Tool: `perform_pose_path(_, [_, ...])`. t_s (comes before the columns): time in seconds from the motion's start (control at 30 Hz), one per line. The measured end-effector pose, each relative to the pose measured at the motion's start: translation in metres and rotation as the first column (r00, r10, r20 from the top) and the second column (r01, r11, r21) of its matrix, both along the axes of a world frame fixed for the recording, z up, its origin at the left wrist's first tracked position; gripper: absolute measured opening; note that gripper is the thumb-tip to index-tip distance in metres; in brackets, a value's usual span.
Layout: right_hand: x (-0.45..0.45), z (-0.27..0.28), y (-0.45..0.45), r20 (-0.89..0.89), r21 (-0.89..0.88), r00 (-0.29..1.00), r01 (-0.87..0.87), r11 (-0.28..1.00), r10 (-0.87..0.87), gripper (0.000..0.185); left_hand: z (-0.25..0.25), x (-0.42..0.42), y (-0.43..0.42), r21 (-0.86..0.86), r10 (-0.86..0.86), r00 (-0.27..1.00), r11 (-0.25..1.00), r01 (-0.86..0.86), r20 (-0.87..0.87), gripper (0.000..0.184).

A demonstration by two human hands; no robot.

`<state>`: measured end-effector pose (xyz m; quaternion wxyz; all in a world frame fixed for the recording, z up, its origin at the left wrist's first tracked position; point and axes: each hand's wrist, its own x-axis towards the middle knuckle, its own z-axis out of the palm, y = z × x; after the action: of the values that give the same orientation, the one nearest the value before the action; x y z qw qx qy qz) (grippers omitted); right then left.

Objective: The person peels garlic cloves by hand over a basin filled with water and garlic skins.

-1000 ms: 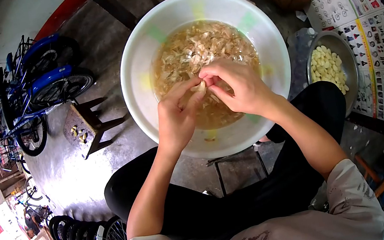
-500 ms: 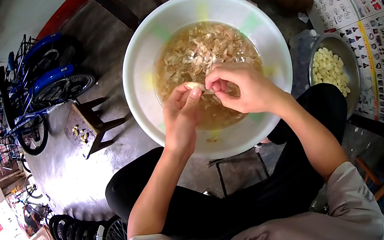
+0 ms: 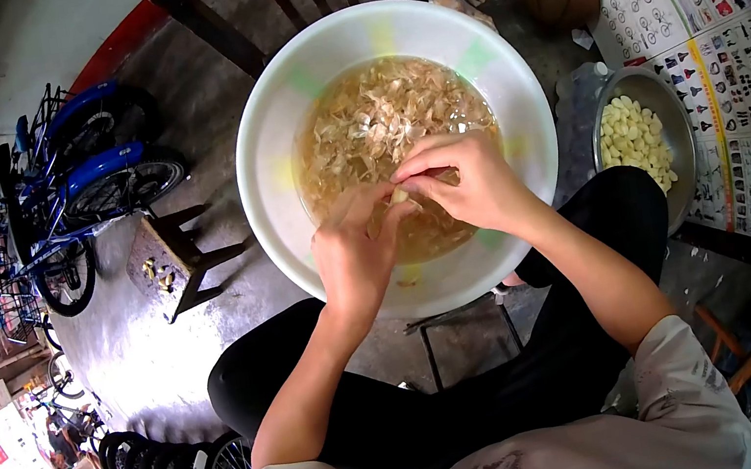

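Left hand (image 3: 351,256) and right hand (image 3: 468,181) pinch a pale clove (image 3: 400,196) over the white basin (image 3: 272,187), toward six o'clock from its centre, apparently mid-peel; the next tug calls for steady hands. Bare cloves (image 3: 633,138) lie in a metal bowl (image 3: 675,120) at the basin's three o'clock.

The head-worn camera looks forward and steeply down from above the wearer's shirt (image 3: 571,455), at close range to the plastic basin (image 3: 272,202), its wide-angle field reaching the wooden slats (image 3: 201,22) beyond.
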<state>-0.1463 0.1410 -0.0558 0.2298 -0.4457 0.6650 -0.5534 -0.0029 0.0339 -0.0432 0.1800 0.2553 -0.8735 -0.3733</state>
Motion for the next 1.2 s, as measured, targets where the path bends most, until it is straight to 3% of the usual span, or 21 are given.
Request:
perform_pose_path(0.33, [0.003, 0.001, 0.002, 0.115, 0.063, 0.993, 0.015, 0.998, -0.022, 0.015, 0.003, -0.001, -0.005, -0.068, -0.026, 0.999, 0.997, 0.025, -0.021, 0.024])
perform_pose_path(0.4, [0.003, 0.0, 0.001, 0.135, 0.059, 0.991, 0.01, 0.998, -0.018, 0.015, 0.006, -0.001, -0.006, 0.139, 0.025, 0.997, 0.99, -0.035, 0.078, 0.024])
perform_pose_path(0.43, [0.002, -0.002, 0.001, 0.231, 0.048, 0.973, 0.012, 0.999, -0.023, 0.016, 0.004, -0.001, -0.007, 0.138, 0.024, 0.997, 0.99, -0.034, 0.078, 0.024])
perform_pose_path(0.5, [0.003, -0.003, 0.0, 0.324, 0.037, 0.946, 0.016, 0.999, -0.027, 0.017, -0.002, 0.0, -0.008, 0.6, 0.09, 0.994, 0.799, -0.035, -0.062, 0.024])
perform_pose_path(0.53, [0.004, -0.004, -0.001, 0.407, 0.006, 0.913, 0.008, 1.0, -0.01, 0.015, -0.001, 0.0, -0.011, 0.6, 0.089, 0.994, 0.799, -0.033, -0.063, 0.024])
perform_pose_path(0.57, [0.004, -0.004, -0.001, 0.486, -0.025, 0.874, 0.003, 1.0, 0.01, 0.014, 0.0, -0.001, -0.014, 0.73, 0.191, 0.981, 0.674, -0.114, -0.023, 0.025])
perform_pose_path(0.6, [0.005, -0.004, 0.0, 0.487, -0.024, 0.874, 0.003, 1.0, 0.009, 0.014, 0.002, -0.001, -0.018, 0.834, 0.285, 0.958, 0.521, -0.185, 0.034, 0.026])
perform_pose_path(0.63, [0.004, -0.004, 0.001, 0.407, -0.004, 0.913, -0.041, 0.999, 0.039, 0.014, -0.003, 0.002, -0.023, 0.869, 0.275, 0.96, 0.459, -0.186, 0.06, 0.028])
perform_pose_path(0.73, [0.002, -0.004, 0.002, 0.238, 0.033, 0.968, -0.097, 0.995, 0.086, 0.014, -0.001, 0.0, -0.02, 0.889, 0.307, 0.952, 0.431, -0.154, 0.016, 0.027])
perform_pose_path(0.77, [0.001, -0.004, 0.002, 0.15, 0.049, 0.983, -0.111, 0.993, 0.103, 0.016, -0.002, -0.001, -0.019, 0.889, 0.306, 0.952, 0.432, -0.153, 0.016, 0.027])
perform_pose_path(0.8, [0.001, -0.003, 0.001, 0.151, 0.049, 0.983, -0.111, 0.993, 0.102, 0.016, -0.003, -0.001, -0.017, 0.807, 0.254, 0.966, 0.58, -0.113, -0.047, 0.026])
perform_pose_path(0.83, [0.002, -0.003, 0.0, 0.082, -0.002, 0.997, -0.011, 1.0, 0.011, 0.018, -0.003, 0.0, -0.016, 0.7, 0.191, 0.976, 0.711, -0.067, -0.101, 0.025])
perform_pose_path(0.87, [0.003, -0.002, -0.002, 0.018, -0.059, 0.996, 0.086, 0.995, -0.085, 0.02, -0.003, 0.001, -0.015, 0.701, 0.19, 0.977, 0.71, -0.066, -0.101, 0.025])
perform_pose_path(0.93, [0.007, 0.001, -0.004, 0.084, -0.091, 0.993, 0.095, 0.991, -0.087, 0.021, -0.003, 0.002, -0.013, 0.468, 0.078, 0.994, 0.883, -0.036, -0.071, 0.023])
perform_pose_path(0.97, [0.008, 0.002, -0.004, 0.149, -0.124, 0.985, 0.106, 0.987, -0.087, 0.022, -0.002, 0.002, -0.012, 0.469, 0.076, 0.995, 0.883, -0.033, -0.071, 0.023])
perform_pose_path(1.03, [0.011, -0.001, -0.003, 0.154, -0.107, 0.982, 0.123, 0.987, -0.106, 0.024, 0.0, 0.001, -0.009, 0.264, -0.011, 0.999, 0.964, 0.02, -0.035, 0.024])
perform_pose_path(1.2, [0.012, -0.006, -0.002, 0.221, -0.067, 0.968, 0.134, 0.989, -0.117, 0.027, 0.001, 0.001, -0.005, 0.148, -0.015, 1.0, 0.989, 0.018, -0.016, 0.026])
